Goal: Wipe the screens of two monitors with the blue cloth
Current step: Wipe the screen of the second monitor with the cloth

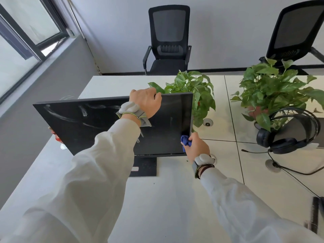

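On the pale surface (pixel 166 199), the right hand (pixel 197 147) grips the bunched blue cloth (pixel 185 142) against the lower right corner of the monitor (pixel 98 125) screen. Farther up, the left hand (pixel 146 100) curls over the monitor's top edge. A leafy plant (pixel 194 90) stands just behind.
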